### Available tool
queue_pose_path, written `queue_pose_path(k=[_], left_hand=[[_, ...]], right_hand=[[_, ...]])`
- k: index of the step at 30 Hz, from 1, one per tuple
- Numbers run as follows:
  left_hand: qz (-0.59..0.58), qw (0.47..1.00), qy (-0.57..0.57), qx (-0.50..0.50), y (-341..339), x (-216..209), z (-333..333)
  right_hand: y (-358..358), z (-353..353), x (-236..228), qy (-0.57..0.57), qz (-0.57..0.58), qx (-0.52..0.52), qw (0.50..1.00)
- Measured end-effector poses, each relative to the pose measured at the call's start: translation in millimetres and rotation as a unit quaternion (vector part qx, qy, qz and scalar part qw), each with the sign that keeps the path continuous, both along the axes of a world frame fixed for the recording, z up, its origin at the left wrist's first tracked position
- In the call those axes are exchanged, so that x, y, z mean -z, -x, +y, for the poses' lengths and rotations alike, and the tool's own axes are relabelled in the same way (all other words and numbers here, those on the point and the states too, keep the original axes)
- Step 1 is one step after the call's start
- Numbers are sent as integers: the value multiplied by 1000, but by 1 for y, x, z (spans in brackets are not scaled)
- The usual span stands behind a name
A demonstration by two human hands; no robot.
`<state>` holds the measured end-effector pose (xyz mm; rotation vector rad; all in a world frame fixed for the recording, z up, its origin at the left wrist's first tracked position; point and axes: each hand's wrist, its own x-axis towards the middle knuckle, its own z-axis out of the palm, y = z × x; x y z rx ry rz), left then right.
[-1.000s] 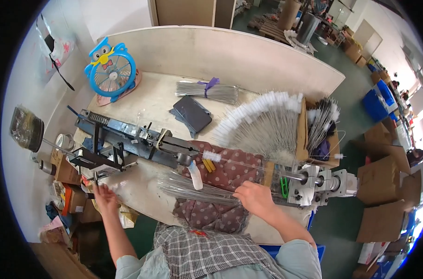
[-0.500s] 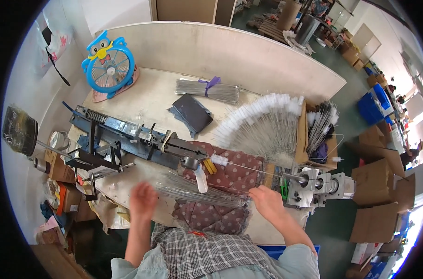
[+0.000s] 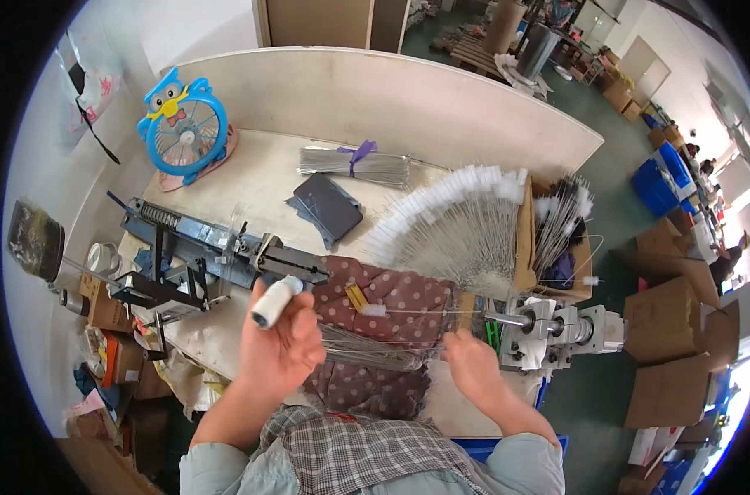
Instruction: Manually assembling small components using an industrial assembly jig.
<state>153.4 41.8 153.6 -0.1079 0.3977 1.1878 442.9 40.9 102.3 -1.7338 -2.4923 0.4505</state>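
Note:
My left hand (image 3: 283, 346) is wrapped around the white-covered lever handle (image 3: 276, 304) of the long black metal slide machine (image 3: 288, 262). My right hand (image 3: 471, 363) is pinched beside the spindle, with a thin wire (image 3: 391, 338) running left from its fingertips. A small white-bristled brush (image 3: 373, 310) hangs over the brown dotted cloth pad (image 3: 408, 285); its wire stem stretches right to the metal spindle (image 3: 511, 318). Below it lies a bundle of loose thin wires (image 3: 367, 353). Two yellow sticks (image 3: 357, 297) touch the pad beside the brush.
Finished white-tipped brushes (image 3: 449, 223) fan out behind the pad, beside a cardboard box (image 3: 525, 239) of more brushes. A tied wire bundle (image 3: 354, 167), a dark flat pouch (image 3: 327, 208) and a blue owl-shaped fan (image 3: 187, 136) stand farther back. Cartons (image 3: 672, 330) stack at right.
My left hand has risen from the table front and closed on the lever handle. Handle and slide end have shifted left, away from the brush. My right hand stays near the spindle.

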Motion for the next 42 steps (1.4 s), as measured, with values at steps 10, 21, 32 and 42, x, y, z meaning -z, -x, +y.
queue_pose_path(k=[10, 21, 32, 42], left_hand=[[490, 762, -382, 184, -62, 21, 9], [772, 265, -577, -30, -150, 70, 82], [761, 350, -544, -45, -50, 70, 30], [530, 846, -47, -31, 37, 68, -26]], right_hand=[[-59, 16, -108, -304, -22, 103, 947], [-27, 60, -43, -203, 231, 58, 950], [0, 79, -52, -87, 230, -73, 967], [135, 102, -17, -180, 227, -178, 940]])
